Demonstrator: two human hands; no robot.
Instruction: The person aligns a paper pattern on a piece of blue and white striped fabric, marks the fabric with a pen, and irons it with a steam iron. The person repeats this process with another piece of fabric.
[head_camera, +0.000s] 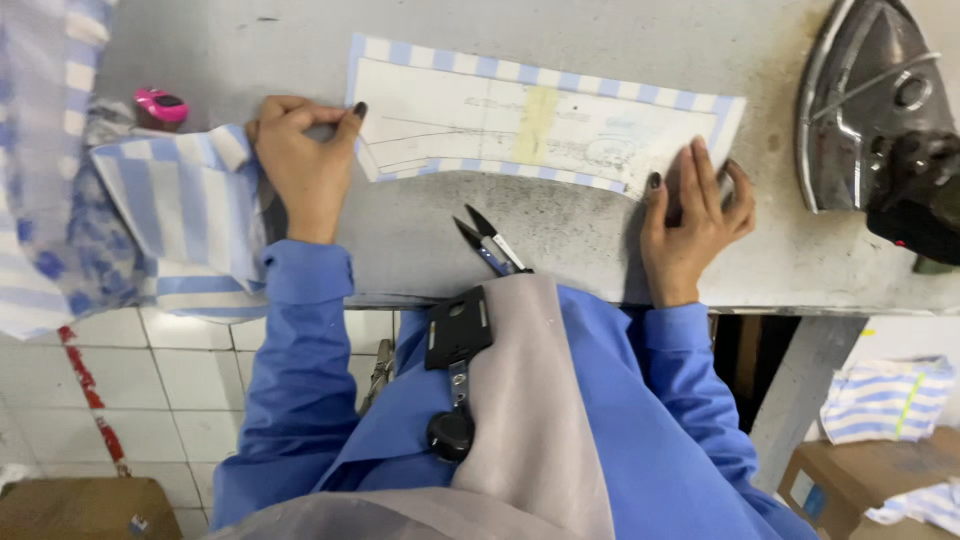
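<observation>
Worn grey worktable (600, 245) above white floor tiles (190, 380); dark metal iron (870, 120) at the right edge. Left hand (305, 160) pinching the left end of a curved paper pattern on blue-striped fabric (530, 120). Right hand (695, 215) spread flat, pressing its right end near the front edge.

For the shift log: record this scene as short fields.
Surface: worn grey worktable
Left hand: pinches the left end of the white paper pattern lying on blue-and-white striped fabric
Right hand: presses the pattern's right end flat
Between the hands: small thread snips, near the table edge
Right side: metal iron, soleplate showing
Left side: pile of striped fabric pieces, pink object
</observation>
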